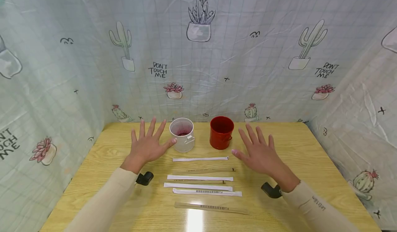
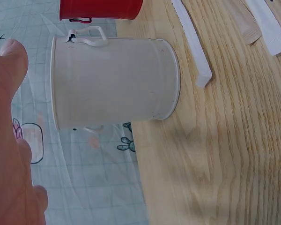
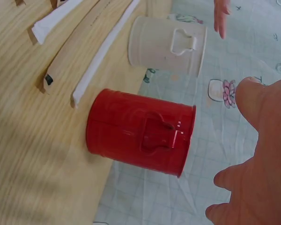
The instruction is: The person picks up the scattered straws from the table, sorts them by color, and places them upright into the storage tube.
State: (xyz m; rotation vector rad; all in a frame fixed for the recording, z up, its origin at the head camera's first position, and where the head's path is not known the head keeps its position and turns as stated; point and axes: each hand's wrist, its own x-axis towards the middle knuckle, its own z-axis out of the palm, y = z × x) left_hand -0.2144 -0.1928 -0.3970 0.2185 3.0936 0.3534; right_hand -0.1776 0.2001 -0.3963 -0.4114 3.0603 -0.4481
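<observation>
My left hand, fingers spread, is over the table just left of a white metal bucket with a small side handle. On the other side, my right hand is spread the same way, right of a red metal bucket. Neither hand holds anything. Between the hands and nearer to me lie several long thin paper-wrapped straws, some in white wrappers and others in brown ones. The right wrist view shows the red bucket upright, its handle folded against its side.
A wood-grain table carries everything. Behind it and at both sides hangs a pale cloth printed with cacti and lettering. A black wrist mount sits under the right wrist, with another at the left.
</observation>
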